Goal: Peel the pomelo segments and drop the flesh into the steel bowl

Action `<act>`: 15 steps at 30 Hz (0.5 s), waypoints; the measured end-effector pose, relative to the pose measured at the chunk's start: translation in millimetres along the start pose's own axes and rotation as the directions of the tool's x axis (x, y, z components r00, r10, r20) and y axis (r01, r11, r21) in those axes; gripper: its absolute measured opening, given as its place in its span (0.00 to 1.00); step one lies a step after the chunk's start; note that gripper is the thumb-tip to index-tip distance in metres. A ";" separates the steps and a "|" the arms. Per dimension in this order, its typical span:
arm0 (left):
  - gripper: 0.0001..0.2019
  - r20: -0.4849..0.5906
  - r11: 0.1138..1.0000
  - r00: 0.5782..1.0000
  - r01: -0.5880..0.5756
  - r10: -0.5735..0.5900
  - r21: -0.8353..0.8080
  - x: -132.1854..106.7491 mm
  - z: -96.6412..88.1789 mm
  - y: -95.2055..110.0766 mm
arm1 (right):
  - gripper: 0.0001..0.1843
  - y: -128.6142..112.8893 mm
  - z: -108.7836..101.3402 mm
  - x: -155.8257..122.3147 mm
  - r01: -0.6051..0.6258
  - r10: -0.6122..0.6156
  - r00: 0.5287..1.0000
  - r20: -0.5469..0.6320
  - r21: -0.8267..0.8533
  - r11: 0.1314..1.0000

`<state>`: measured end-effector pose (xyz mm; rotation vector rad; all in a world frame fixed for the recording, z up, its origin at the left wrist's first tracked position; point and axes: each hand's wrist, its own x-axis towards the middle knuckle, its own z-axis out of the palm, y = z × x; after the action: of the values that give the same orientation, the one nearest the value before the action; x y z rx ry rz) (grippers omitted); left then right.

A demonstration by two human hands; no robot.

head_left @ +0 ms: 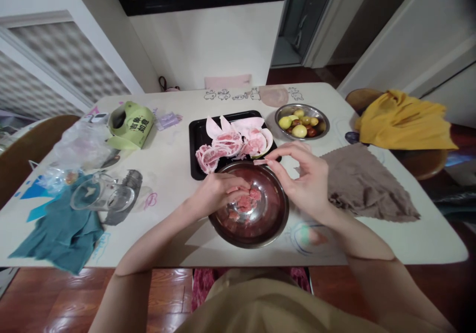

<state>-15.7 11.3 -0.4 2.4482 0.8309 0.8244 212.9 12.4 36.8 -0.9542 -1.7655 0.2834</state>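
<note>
A steel bowl (277, 214) stands on the white table in front of me, with pink pomelo flesh pieces (245, 204) at its bottom. My left hand (219, 192) hangs over the bowl's left rim, fingers curled round a pink piece. My right hand (301, 179) hovers above the bowl's right rim, fingers bent and pinched together near the tray's corner; what they hold is too small to make out. Behind the bowl a black tray (195, 144) carries peeled pomelo segments and rind (234, 142).
A small steel bowl of yellow and red fruits (302, 121) stands behind right. A brown cloth (362, 182) lies right, a yellow cloth (403, 120) on a chair. Left: glass jug (100, 194), teal cloth (63, 231), green tissue box (130, 124), plastic bags (80, 144).
</note>
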 end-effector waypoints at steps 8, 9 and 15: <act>0.07 0.274 0.946 0.956 0.008 -0.102 0.324 -0.9 1.5 -14.2 | 0.03 28.7 15.6 6.8 0.017 -0.019 1.000 -0.011 -0.177 0.984; 0.07 0.275 0.943 0.956 0.005 -0.103 0.334 -0.7 -0.3 -15.3 | 0.03 35.1 18.1 8.1 0.006 -0.007 1.000 -0.006 -0.186 0.982; 0.09 0.252 0.960 0.962 0.035 -0.108 0.277 -0.7 -11.2 -17.3 | 0.06 83.2 34.3 15.5 -0.063 0.074 0.997 0.037 -0.245 0.968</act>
<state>-30.3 25.7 -2.0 2.6665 0.9760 0.3608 219.6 86.2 -16.5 -1.1941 -1.8406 0.1345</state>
